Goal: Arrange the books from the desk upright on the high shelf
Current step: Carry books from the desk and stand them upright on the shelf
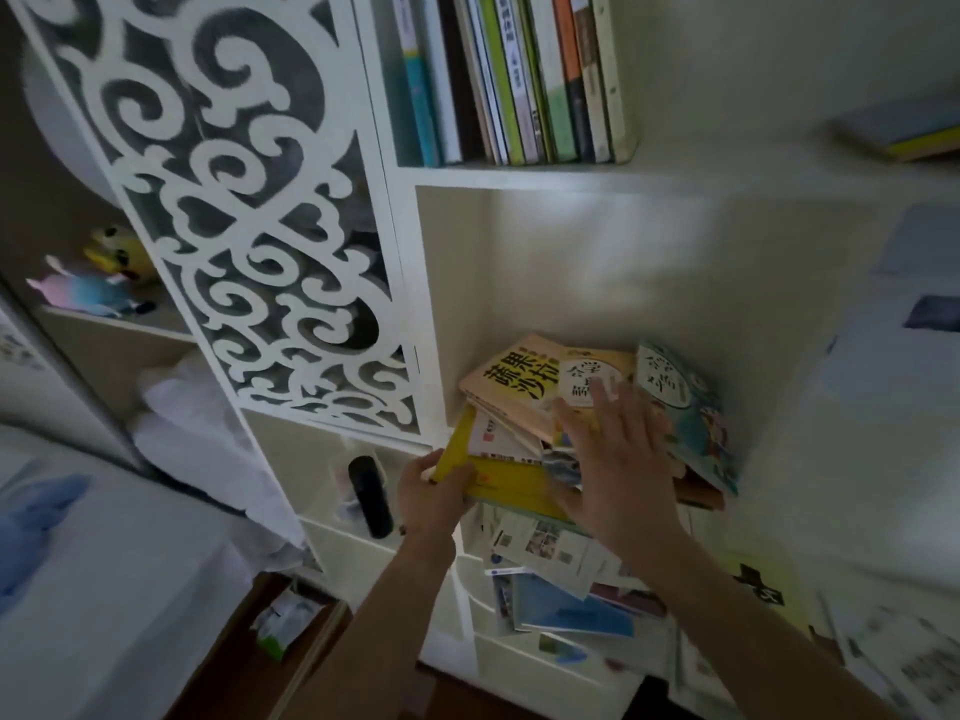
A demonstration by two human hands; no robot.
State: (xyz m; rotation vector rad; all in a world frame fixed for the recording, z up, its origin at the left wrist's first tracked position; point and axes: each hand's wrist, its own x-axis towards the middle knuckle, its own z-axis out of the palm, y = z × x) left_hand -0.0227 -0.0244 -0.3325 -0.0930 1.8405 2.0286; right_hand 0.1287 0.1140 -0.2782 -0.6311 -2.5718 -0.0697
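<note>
A messy pile of books (524,387) lies flat in a white open compartment. My left hand (434,485) grips the near left corner of a yellow book (498,478) low in the pile. With its fingers spread, my right hand (618,449) lies flat on top of the pile, partly covering an orange-covered book. A teal book (691,413) leans at the pile's right side. On the high shelf (519,171) above, several books (514,75) stand upright, spines out.
A white carved lattice door (249,210) stands left of the compartment. More books and papers (561,574) lie jumbled below the pile. A black object (370,496) stands in a lower nook. Plush toys (98,278) sit on a left shelf. A flat book (904,129) lies at upper right.
</note>
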